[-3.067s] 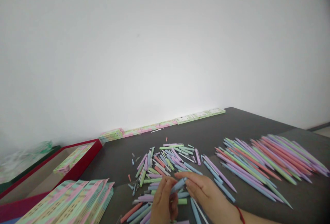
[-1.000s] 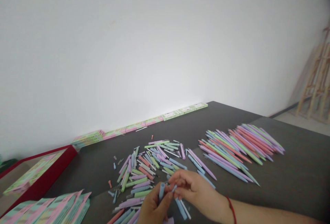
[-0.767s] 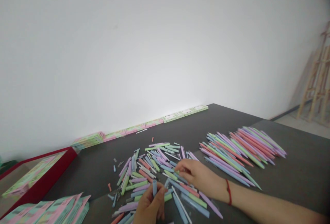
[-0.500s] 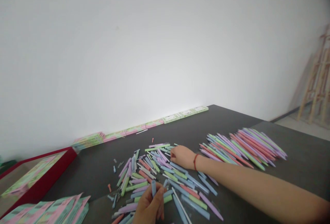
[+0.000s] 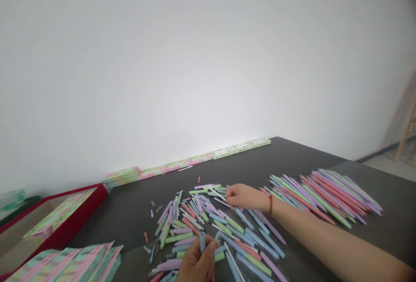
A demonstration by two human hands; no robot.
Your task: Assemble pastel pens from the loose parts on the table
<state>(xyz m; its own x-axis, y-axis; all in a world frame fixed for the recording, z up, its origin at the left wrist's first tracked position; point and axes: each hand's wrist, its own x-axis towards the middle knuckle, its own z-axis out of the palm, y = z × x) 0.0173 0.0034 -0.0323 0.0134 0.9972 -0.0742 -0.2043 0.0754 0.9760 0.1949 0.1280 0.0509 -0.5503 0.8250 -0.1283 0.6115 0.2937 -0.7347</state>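
Note:
My left hand [image 5: 196, 263] is at the bottom edge, fingers closed round a light blue pen barrel [image 5: 202, 241] held upright. My right hand [image 5: 244, 196], with a red cord at the wrist, reaches across to the far side of a loose heap of pastel pen parts [image 5: 201, 219]. Its fingers are curled down onto the pieces there; what they pinch is too small to make out. To the right lies a neat pile of assembled pens [image 5: 325, 193] in purple, pink, green and blue.
A dark table [image 5: 279, 156] carries everything. Flat pastel packages [image 5: 74, 264] are stacked at the lower left. A red-edged tray [image 5: 76, 219] holds more of them. A row of small boxes [image 5: 201, 158] runs along the white wall.
My right hand left the blue barrel and reached away to the far side of the heap. My left hand stayed low, still holding the barrel upright.

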